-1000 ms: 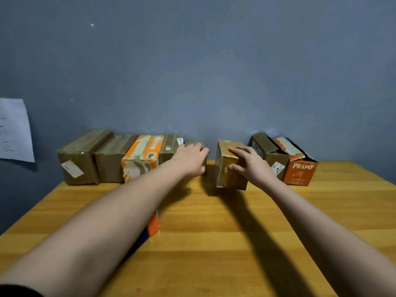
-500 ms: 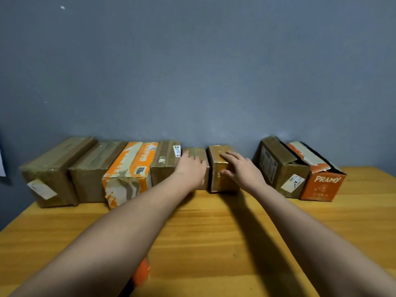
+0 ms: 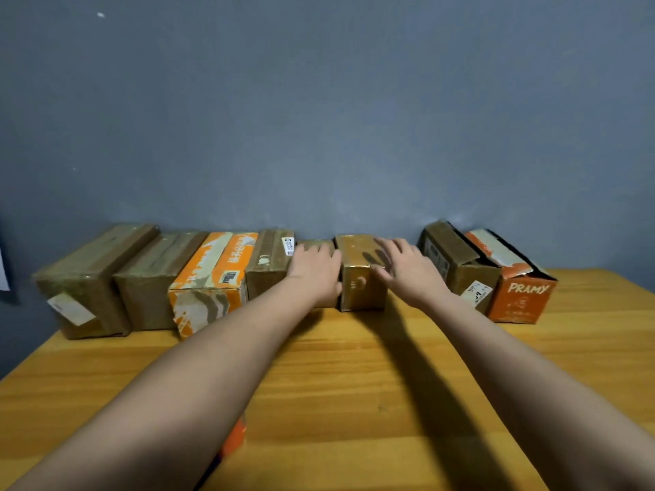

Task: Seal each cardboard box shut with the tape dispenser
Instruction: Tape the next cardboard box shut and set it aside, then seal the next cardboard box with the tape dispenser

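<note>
Several cardboard boxes stand in a row along the blue wall. My left hand point(image 3: 313, 267) rests flat on a small brown box point(image 3: 315, 244), hiding most of it. Next to it on the right stands a shiny taped box point(image 3: 358, 271). My right hand point(image 3: 404, 269) hovers with spread fingers over that box's right edge and casts a finger shadow on its top. Further right, a brown box point(image 3: 457, 267) and an orange PRAMY box point(image 3: 521, 299) have raised top flaps. An orange part of what may be the tape dispenser point(image 3: 235, 434) shows under my left forearm, mostly hidden.
To the left of my hands stand a taped brown box point(image 3: 269, 267), an orange-and-white box point(image 3: 209, 288) and two large wrapped brown boxes point(image 3: 156, 278) point(image 3: 88, 281). The wooden table point(image 3: 354, 384) stretches toward me. A gap separates the shiny box from the right-hand boxes.
The shiny taped box has slid back and left into the row beside the small brown box. My right hand has come off its top and spread open. My left hand stays on the small box.
</note>
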